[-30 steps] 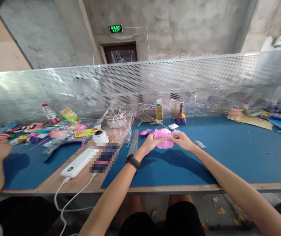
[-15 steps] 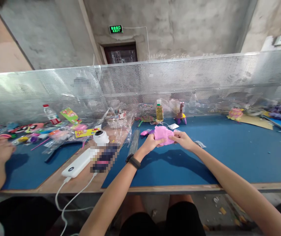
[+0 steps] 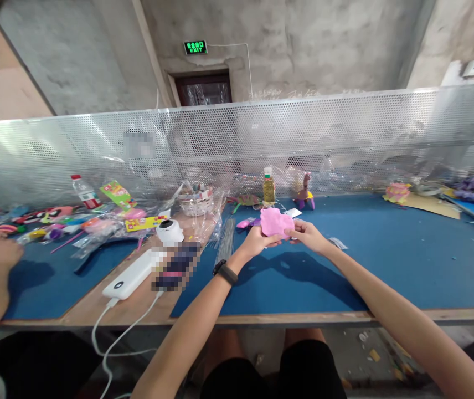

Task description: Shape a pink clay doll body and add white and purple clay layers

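Head view: over the last second the pink soft piece [image 3: 276,223] has risen a little and tipped up, its flat face now toward the camera, so the shaping seems to go on in the air above the blue table [image 3: 386,266]. The left hand [image 3: 256,242] pinches its lower left edge and the right hand [image 3: 308,235] its lower right. The fingers of both hands are closed on the piece, which stands just above and between them.

This is a small toy-making workshop. Bare concrete walls [image 3: 303,39] carry a green exit sign [image 3: 195,47] above a door [image 3: 204,88]. A perforated metal screen [image 3: 345,138] backs a long table [image 3: 407,260], strewn with bright toys [image 3: 54,216] and plastic wrappers [image 3: 207,208].
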`<state>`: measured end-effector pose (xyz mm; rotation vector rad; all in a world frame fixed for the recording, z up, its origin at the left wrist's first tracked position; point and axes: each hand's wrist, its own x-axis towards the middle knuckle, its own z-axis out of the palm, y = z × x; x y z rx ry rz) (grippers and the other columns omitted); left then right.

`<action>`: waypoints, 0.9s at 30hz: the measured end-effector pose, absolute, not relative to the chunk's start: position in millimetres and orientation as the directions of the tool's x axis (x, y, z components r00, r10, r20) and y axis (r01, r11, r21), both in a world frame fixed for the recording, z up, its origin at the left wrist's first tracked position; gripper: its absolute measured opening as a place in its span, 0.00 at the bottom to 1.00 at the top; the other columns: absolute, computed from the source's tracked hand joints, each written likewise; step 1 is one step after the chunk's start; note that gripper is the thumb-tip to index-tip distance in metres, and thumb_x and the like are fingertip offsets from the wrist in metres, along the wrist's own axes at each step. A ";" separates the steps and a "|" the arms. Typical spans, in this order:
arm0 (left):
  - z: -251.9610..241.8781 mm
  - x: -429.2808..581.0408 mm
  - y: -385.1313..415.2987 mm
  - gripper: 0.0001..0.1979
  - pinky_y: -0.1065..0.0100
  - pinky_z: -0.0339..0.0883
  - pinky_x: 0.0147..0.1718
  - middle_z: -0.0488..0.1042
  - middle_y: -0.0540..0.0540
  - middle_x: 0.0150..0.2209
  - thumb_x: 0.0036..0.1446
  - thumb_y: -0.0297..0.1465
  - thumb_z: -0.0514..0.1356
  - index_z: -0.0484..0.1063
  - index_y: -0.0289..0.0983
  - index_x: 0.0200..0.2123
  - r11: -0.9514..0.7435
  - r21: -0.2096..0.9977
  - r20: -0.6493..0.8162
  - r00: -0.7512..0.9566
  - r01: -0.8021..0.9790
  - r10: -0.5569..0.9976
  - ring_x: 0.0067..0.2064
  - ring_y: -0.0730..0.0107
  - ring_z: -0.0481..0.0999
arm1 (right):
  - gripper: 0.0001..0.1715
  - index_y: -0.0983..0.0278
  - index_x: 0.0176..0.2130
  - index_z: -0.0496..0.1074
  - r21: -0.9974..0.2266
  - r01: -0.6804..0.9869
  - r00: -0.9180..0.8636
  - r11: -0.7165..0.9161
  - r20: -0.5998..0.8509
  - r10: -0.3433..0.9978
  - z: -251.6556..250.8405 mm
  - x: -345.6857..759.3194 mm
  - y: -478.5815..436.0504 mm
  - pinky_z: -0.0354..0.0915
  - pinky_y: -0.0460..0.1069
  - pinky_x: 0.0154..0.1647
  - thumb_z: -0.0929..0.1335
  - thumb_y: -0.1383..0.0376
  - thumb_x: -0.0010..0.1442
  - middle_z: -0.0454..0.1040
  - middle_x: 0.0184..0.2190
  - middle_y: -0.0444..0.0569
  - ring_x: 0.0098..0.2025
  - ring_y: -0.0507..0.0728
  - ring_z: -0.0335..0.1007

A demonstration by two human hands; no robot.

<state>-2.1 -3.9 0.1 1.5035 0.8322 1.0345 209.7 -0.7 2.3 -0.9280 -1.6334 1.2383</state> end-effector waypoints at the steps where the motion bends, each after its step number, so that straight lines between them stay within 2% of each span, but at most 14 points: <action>1: -0.2 -2.5 -3.5 0.27 0.63 0.76 0.36 0.80 0.41 0.34 0.43 0.41 0.75 0.76 0.31 0.43 -0.170 0.985 0.166 0.369 -0.023 0.914 0.35 0.62 0.80 | 0.28 0.62 0.44 0.77 -0.973 0.067 -0.369 0.221 0.181 0.912 2.4 209.6 -1.4 0.73 0.49 0.35 0.77 0.48 0.49 0.81 0.37 0.49 0.39 0.58 0.77; 4: -0.6 -4.3 -2.3 0.27 0.62 0.77 0.37 0.81 0.40 0.35 0.44 0.42 0.75 0.77 0.31 0.43 -0.151 0.988 0.148 0.361 -0.020 0.921 0.36 0.61 0.81 | 0.29 0.63 0.45 0.77 -0.962 0.082 -0.416 0.260 0.204 0.886 1.3 208.5 -2.2 0.72 0.49 0.36 0.78 0.50 0.49 0.81 0.38 0.49 0.38 0.57 0.77; 8: -0.3 -4.0 -2.4 0.26 0.62 0.77 0.37 0.81 0.38 0.35 0.46 0.47 0.73 0.78 0.31 0.40 -0.110 0.993 0.114 0.375 -0.033 0.920 0.36 0.61 0.81 | 0.28 0.65 0.43 0.77 -0.943 0.084 -0.362 0.322 0.272 0.891 -0.6 208.0 0.1 0.71 0.48 0.33 0.77 0.49 0.50 0.81 0.33 0.49 0.34 0.56 0.76; 13: -1.1 -3.2 -1.3 0.28 0.64 0.76 0.34 0.81 0.38 0.31 0.46 0.52 0.71 0.78 0.29 0.34 -0.125 0.992 0.122 0.331 -0.014 0.936 0.31 0.64 0.80 | 0.29 0.62 0.44 0.77 -0.961 0.064 -0.337 0.268 0.232 0.913 -0.9 208.6 0.7 0.72 0.48 0.34 0.76 0.46 0.51 0.80 0.36 0.49 0.37 0.57 0.77; 16: -3.0 -4.6 1.2 0.27 0.66 0.76 0.33 0.81 0.37 0.34 0.48 0.50 0.70 0.78 0.30 0.37 -0.093 0.996 0.083 0.327 0.014 0.942 0.33 0.64 0.81 | 0.29 0.62 0.42 0.77 -0.957 0.077 -0.319 0.281 0.243 0.916 -1.4 208.2 1.4 0.72 0.49 0.34 0.72 0.42 0.54 0.79 0.34 0.48 0.35 0.57 0.75; 19: -2.9 -5.4 3.0 0.29 0.68 0.74 0.31 0.81 0.37 0.38 0.49 0.49 0.70 0.75 0.31 0.43 -0.048 0.998 0.036 0.224 0.049 0.974 0.32 0.65 0.81 | 0.31 0.64 0.40 0.77 -0.904 0.173 -0.185 0.390 0.359 0.915 -0.6 208.2 1.2 0.71 0.50 0.33 0.69 0.40 0.57 0.76 0.28 0.46 0.32 0.57 0.73; 21: -1.1 -5.2 2.1 0.31 0.69 0.74 0.30 0.80 0.35 0.43 0.51 0.51 0.69 0.73 0.32 0.49 -0.051 0.998 0.043 0.210 0.033 0.977 0.33 0.65 0.82 | 0.31 0.65 0.41 0.78 -0.841 0.285 -0.082 0.460 0.457 0.886 1.2 207.5 -2.0 0.70 0.50 0.35 0.67 0.41 0.60 0.76 0.28 0.46 0.33 0.58 0.73; 24: 0.9 -2.7 -1.9 0.34 0.66 0.75 0.40 0.75 0.33 0.54 0.53 0.52 0.66 0.70 0.36 0.56 -0.080 0.984 0.136 0.375 -0.161 0.917 0.47 0.60 0.81 | 0.27 0.63 0.49 0.78 -0.725 0.406 -0.105 0.556 0.568 0.816 4.8 203.0 -11.8 0.70 0.55 0.45 0.67 0.46 0.63 0.80 0.39 0.51 0.43 0.63 0.75; 26: -0.3 -0.1 -3.3 0.33 0.65 0.73 0.47 0.73 0.35 0.57 0.54 0.51 0.66 0.69 0.38 0.58 -0.070 0.958 0.194 0.446 -0.280 0.874 0.53 0.58 0.78 | 0.25 0.60 0.52 0.77 -0.654 0.381 -0.291 0.654 0.587 0.756 7.1 199.2 -19.0 0.66 0.58 0.55 0.70 0.49 0.61 0.78 0.51 0.53 0.52 0.67 0.73; 27: -1.7 1.0 -2.8 0.33 0.64 0.73 0.48 0.74 0.36 0.56 0.53 0.49 0.68 0.70 0.38 0.57 -0.064 0.951 0.199 0.441 -0.302 0.875 0.53 0.59 0.77 | 0.23 0.59 0.51 0.78 -0.634 0.355 -0.362 0.687 0.584 0.727 8.5 198.1 -21.8 0.64 0.59 0.58 0.70 0.50 0.61 0.77 0.53 0.53 0.55 0.68 0.72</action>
